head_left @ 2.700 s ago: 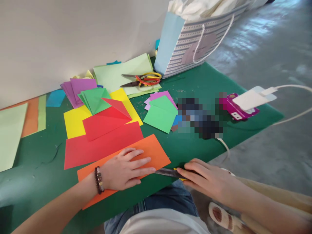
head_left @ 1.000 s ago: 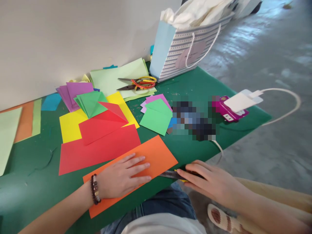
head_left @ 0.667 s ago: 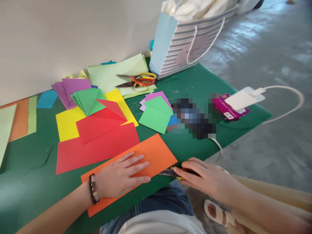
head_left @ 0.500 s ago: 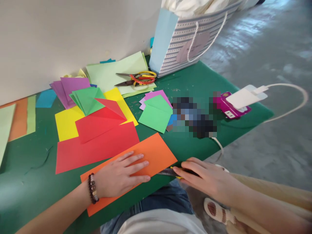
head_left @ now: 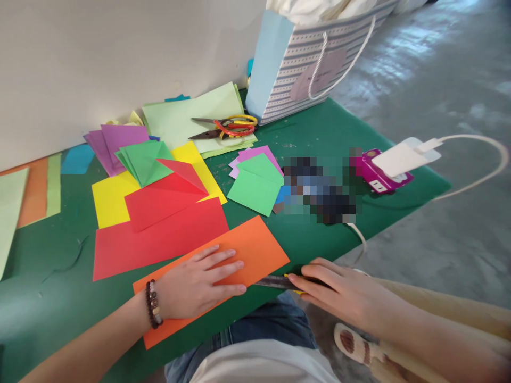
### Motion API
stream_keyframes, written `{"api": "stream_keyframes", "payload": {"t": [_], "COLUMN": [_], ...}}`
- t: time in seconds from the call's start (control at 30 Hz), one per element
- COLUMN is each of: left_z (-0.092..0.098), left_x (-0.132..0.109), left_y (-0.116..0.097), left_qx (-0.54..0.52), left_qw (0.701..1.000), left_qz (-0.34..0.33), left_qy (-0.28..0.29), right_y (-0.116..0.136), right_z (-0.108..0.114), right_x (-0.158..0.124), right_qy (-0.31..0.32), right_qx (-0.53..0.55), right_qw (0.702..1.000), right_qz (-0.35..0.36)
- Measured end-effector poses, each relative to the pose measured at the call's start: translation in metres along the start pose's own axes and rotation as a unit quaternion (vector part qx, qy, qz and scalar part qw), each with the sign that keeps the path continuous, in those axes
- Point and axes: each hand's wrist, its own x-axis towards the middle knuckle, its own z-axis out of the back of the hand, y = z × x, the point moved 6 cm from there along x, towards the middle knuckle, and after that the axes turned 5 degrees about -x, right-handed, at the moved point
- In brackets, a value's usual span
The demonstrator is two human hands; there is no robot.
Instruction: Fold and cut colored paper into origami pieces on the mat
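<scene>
Spreading flat, the left hand (head_left: 197,282) presses an orange paper sheet (head_left: 259,252) onto the green mat (head_left: 319,127), while the right hand (head_left: 331,292) pinches a yellow-handled utility knife (head_left: 275,282) just beside the sheet's lower edge. Markings on the magenta device (head_left: 383,181) are too small to read.

Green-covered table (head_left: 319,125), against a white wall. Lying on it:
- orange paper sheet (head_left: 257,250)
- two red paper sheets, one folded (head_left: 159,239)
- yellow paper sheet (head_left: 109,199), partly under the red
- folded green paper squares (head_left: 143,165)
- purple paper squares (head_left: 120,139)
- green and lilac paper squares (head_left: 255,186)
- pale green paper sheets (head_left: 181,114), under red-and-yellow-handled scissors (head_left: 227,127)
- striped gift bag (head_left: 297,74), upright at the back
- magenta device (head_left: 381,178)
- blurred, unidentifiable object (head_left: 321,189)
</scene>
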Motion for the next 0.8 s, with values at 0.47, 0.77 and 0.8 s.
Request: {"api": "stream_keyframes", "payload": {"t": [0.47,0.77,0.8], "left_z": [0.0005,0.0014,0.0014], "left_x": [-0.0002,-0.0010,-0.0010], "left_y": [-0.0002,-0.0001,0.0002], "left_qx": [-0.003,0.003,0.004], "left_qw": [1.000,1.000,1.000], "left_qz": [0.005,-0.003,-0.003], "left_qy": [0.003,-0.013,-0.012], "right_y": [0.0052,0.0062,0.0070], "right_z": [-0.0007,-0.0091,-0.0102], "right_x": [-0.0002,-0.0056,-0.0045], "right_qy": [0.020,0.005,0.007], "right_qx": [-0.007,0.003,0.005], "right_qw": [1.000,1.000,0.999], "right_qz": [0.005,-0.027,-0.031]}}
